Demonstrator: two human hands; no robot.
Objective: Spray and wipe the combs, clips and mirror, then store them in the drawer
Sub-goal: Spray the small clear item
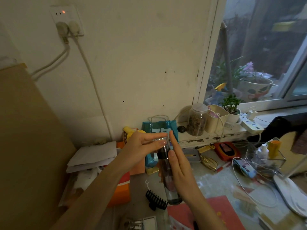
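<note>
A tall clear spray bottle with a dark band and a clear cap is held upright above the cluttered table. My right hand holds its body from the right side, thumb on the dark band. My left hand pinches the clear cap at the top between thumb and fingers. A black claw hair clip lies on the table just below and left of the bottle. No comb or mirror can be told apart with certainty.
A blue paper bag stands behind the hands. An orange box and stacked papers lie left. A windowsill with a jar, a potted plant and a power strip runs right. White cables cross the table.
</note>
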